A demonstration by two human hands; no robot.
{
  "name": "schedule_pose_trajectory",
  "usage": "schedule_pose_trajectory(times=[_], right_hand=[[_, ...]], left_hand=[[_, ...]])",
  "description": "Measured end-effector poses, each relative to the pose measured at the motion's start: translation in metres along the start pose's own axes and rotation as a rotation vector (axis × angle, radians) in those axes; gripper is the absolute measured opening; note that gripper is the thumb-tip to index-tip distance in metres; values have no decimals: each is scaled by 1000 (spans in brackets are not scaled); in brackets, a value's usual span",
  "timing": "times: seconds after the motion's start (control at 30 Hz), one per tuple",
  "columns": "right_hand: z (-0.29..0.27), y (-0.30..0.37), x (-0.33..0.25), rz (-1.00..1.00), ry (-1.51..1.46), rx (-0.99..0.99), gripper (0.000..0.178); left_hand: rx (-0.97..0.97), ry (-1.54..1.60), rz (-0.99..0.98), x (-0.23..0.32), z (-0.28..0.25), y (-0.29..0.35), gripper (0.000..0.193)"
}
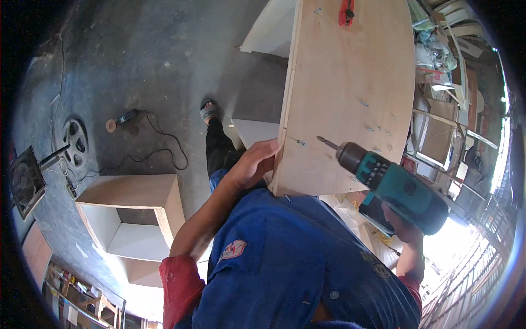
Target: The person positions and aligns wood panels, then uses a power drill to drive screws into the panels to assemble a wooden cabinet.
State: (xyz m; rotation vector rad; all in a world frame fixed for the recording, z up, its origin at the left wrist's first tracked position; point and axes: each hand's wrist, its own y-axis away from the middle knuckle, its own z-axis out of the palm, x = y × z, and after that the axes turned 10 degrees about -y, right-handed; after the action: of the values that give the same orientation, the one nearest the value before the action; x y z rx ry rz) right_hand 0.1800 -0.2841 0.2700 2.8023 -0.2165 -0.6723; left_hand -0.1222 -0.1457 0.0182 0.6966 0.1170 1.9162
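Screw (301, 142) lies left of the cordless drill (408, 192) the right hand (402, 223) clasps, nearer the left hand (254, 164) touching the plywood panel (339, 82), grip unclear.

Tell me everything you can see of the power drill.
The power drill has a teal, plastic-looking body with black parts, a dark chuck and a slim metal bit. The right hand holds it from below; its handle is mostly hidden. It slants, back end to the lower right, bit toward the upper left, over the near part of the pale wooden panel. In this view, the bit's tip sits apart from the nearest screw.
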Motion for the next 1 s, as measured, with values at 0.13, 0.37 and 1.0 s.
schedule_pose_trajectory(times=[0.13, 0.37, 1.0], right_hand=[[-4, -3, -15, 22, 184, -231, 57], [-8, -9, -27, 124, 86, -262, 56], [-9, -33, -44, -4, 27, -227, 60]], left_hand=[[107, -499, 23, 6, 15, 1, 39], [127, -443, 69, 4, 21, 0, 39], [106, -395, 92, 2, 18, -1, 37]])
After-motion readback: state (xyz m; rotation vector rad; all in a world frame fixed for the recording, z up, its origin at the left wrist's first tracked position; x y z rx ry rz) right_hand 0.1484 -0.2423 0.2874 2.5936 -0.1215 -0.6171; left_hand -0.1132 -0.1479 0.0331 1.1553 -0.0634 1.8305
